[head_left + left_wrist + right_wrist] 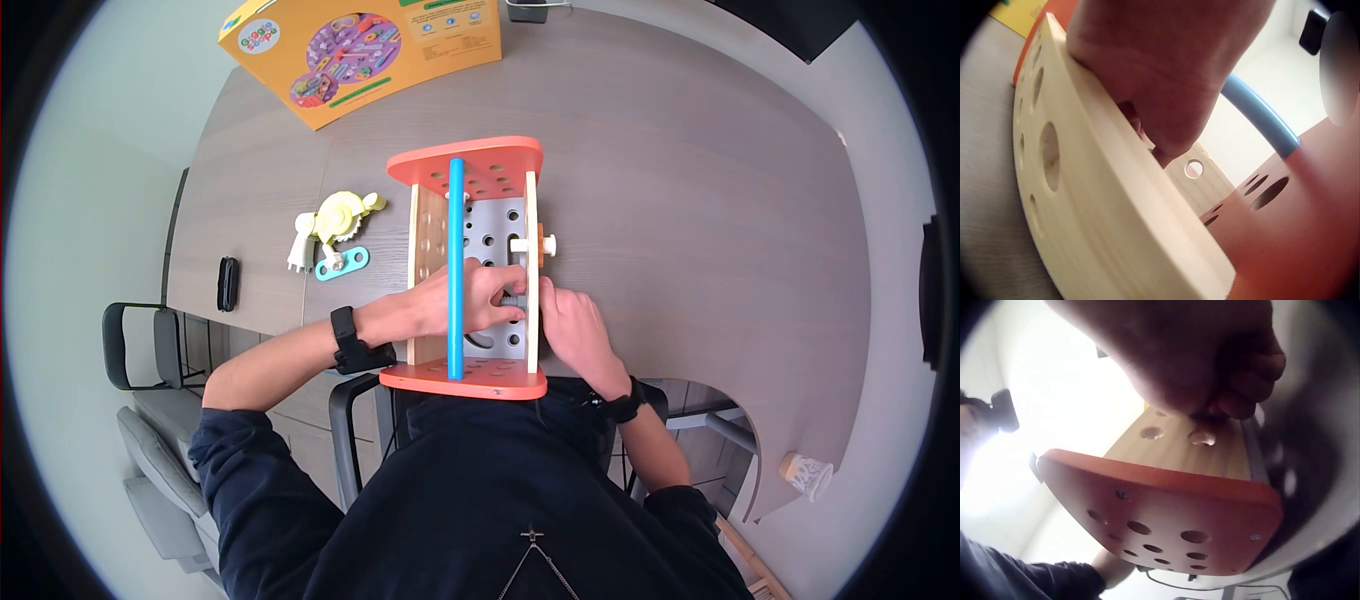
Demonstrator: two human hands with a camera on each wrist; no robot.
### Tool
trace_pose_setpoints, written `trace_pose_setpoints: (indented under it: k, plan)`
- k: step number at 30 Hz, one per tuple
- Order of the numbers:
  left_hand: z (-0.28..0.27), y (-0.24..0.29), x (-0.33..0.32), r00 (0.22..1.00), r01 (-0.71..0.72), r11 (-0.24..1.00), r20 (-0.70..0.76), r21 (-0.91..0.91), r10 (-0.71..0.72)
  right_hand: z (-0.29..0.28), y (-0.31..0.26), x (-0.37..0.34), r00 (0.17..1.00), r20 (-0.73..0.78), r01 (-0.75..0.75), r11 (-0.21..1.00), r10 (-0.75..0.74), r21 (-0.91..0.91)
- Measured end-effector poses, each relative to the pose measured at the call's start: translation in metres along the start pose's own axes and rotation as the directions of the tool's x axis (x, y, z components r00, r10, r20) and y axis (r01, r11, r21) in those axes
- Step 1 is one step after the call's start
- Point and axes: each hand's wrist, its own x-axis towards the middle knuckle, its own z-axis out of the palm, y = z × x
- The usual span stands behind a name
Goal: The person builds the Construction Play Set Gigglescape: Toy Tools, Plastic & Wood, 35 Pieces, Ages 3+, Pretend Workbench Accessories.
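A toy toolbox with red end panels (470, 380), pale wooden side walls (1104, 187) and a blue rod handle (456, 300) stands at the table's front. My left hand (470, 298) reaches under the rod into the box. Its thumb and forefinger pinch a grey threaded bolt (513, 300) at the inner face of the right wall. Against that wall's outer face, my right hand (575, 325) has its fingers curled close to the holes; I cannot tell what they hold. Farther along the same wall, a cream peg (548, 246) passes through an orange piece.
Left of the box lie a pale yellow toy piece (340, 215) and a teal strip with holes (343, 263). A black case (228, 284) is farther left. Behind stands a yellow carton (400, 60). A paper cup (806, 475) is at the right edge.
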Motion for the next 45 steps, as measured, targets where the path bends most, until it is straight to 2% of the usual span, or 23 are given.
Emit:
trace_pose_setpoints:
  k: [1,4,7,13,16,18,19,20,22,25,28,30,32,35,36,37,38,40,42,43,45]
  plan:
    - [0.000,0.001,0.000,1.000,0.008,1.000,0.004,-0.007,-0.008,-0.002,-0.001,0.002,0.999,0.034,0.011,0.999,-0.009,-0.044]
    - [-0.001,0.002,0.000,1.000,0.019,1.000,0.008,-0.012,-0.019,-0.012,-0.017,-0.003,0.996,-0.092,-0.015,0.999,0.019,0.040]
    - [0.001,-0.001,0.001,1.000,-0.001,1.000,-0.002,0.000,0.001,-0.002,-0.016,-0.001,0.978,-0.210,0.034,0.994,-0.012,0.102]
    - [0.002,-0.002,-0.001,1.000,-0.015,1.000,-0.028,0.017,0.015,0.007,-0.010,0.005,0.985,-0.095,-0.134,0.988,0.142,0.080]
    - [0.004,-0.005,0.000,0.999,-0.035,0.999,-0.033,0.038,0.036,0.008,-0.002,0.005,0.993,-0.045,-0.103,0.992,0.107,0.078]
    - [0.003,-0.006,0.001,1.000,-0.016,0.998,-0.010,0.056,0.017,0.008,0.002,0.005,0.999,-0.008,-0.049,0.999,0.049,0.015]
    - [0.005,-0.009,0.001,0.998,-0.052,0.997,-0.038,0.051,0.054,0.005,0.002,0.006,1.000,0.009,-0.018,1.000,0.018,-0.015]
    - [0.009,-0.014,0.002,0.993,-0.089,0.995,-0.069,0.048,0.092,-0.002,0.004,0.006,0.986,0.126,-0.132,0.977,0.112,0.166]
    - [0.010,-0.017,0.001,0.990,-0.106,0.993,-0.088,0.044,0.110,-0.021,0.004,0.005,0.893,0.395,-0.393,0.799,0.215,0.455]
    - [0.010,-0.016,0.002,0.993,-0.087,0.996,-0.082,0.035,0.089,-0.025,0.000,-0.016,0.891,0.433,-0.431,0.552,0.136,0.714]
    - [0.012,-0.019,0.002,0.991,-0.101,0.994,-0.085,0.040,0.104,-0.012,-0.007,-0.024,0.914,0.403,-0.294,0.617,-0.043,0.730]
    - [0.006,-0.014,0.002,0.997,-0.062,0.996,-0.039,0.059,0.064,-0.013,-0.019,-0.023,0.908,0.420,-0.367,0.467,-0.010,0.805]
    - [0.008,-0.015,0.000,0.993,-0.082,0.994,-0.079,0.071,0.087,-0.015,-0.026,-0.023,0.901,0.432,-0.415,0.348,0.030,0.841]
    - [0.003,-0.010,-0.007,0.980,-0.129,0.986,-0.139,0.108,0.143,-0.023,-0.033,-0.020,0.905,0.414,-0.420,0.345,0.097,0.839]
    - [-0.002,-0.008,-0.011,0.972,-0.149,0.981,-0.163,0.125,0.168,-0.025,-0.034,-0.018,0.935,0.343,-0.352,0.349,0.091,0.868]
    - [-0.009,-0.008,-0.018,0.945,-0.184,0.933,-0.205,0.309,0.254,-0.027,-0.033,-0.016,0.959,0.273,-0.284,0.353,0.083,0.891]
    - [-0.017,-0.005,-0.024,0.941,-0.169,0.904,-0.210,0.392,0.267,-0.030,-0.035,-0.014,0.977,0.202,-0.215,0.358,0.074,0.908]
    - [-0.029,-0.025,-0.031,0.839,-0.229,0.779,-0.287,0.583,0.462,-0.052,-0.044,-0.011,0.993,0.104,-0.115,0.458,0.050,0.881]
    - [-0.041,-0.017,-0.050,0.734,-0.145,0.690,-0.390,0.709,0.555,-0.069,-0.041,-0.002,0.985,-0.137,0.167,0.731,-0.102,0.662]
    - [-0.045,-0.014,-0.057,0.671,-0.094,0.641,-0.427,0.762,0.606,-0.082,-0.054,-0.002,0.971,-0.199,0.221,0.830,-0.135,0.513]
    - [-0.044,-0.021,-0.070,0.663,-0.100,0.795,-0.555,0.599,0.502,-0.113,-0.087,-0.006,0.927,-0.300,0.282,0.945,-0.224,0.166]
